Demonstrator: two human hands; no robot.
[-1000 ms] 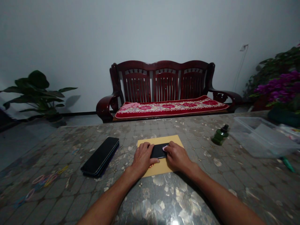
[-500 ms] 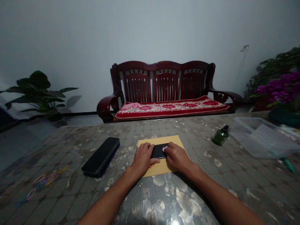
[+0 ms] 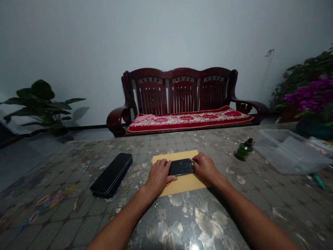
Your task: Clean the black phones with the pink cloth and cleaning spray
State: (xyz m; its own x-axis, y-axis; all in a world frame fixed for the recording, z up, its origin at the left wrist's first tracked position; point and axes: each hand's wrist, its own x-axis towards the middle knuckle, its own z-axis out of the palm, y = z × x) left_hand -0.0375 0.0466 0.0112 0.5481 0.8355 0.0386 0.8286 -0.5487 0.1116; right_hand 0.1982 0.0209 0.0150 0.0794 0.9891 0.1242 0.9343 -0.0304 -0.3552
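Observation:
A black smartphone (image 3: 182,167) lies screen up on a yellow envelope-like sheet (image 3: 179,185), smudges or droplets showing on its glass. My left hand (image 3: 157,176) grips the phone's left end, fingers along the far edge and thumb at the near edge. At the right end of the phone, my right hand (image 3: 205,168) is closed on a small whitish-pink pad (image 3: 191,160), mostly hidden by the fingers. Left of the sheet sits a stack of dark phones (image 3: 111,174).
On the right stand a green bottle (image 3: 244,150) with a black cap and a clear plastic box (image 3: 288,163). A green tool-like thing (image 3: 318,181) lies near the box. Colourful rubber bands (image 3: 53,200) are scattered at the left. A wooden bench (image 3: 182,90) stands behind the patterned table (image 3: 145,146).
My right hand has slid rightward with the pad, from the phone's screen to its right end, uncovering more of the glass. My left hand has stayed in place.

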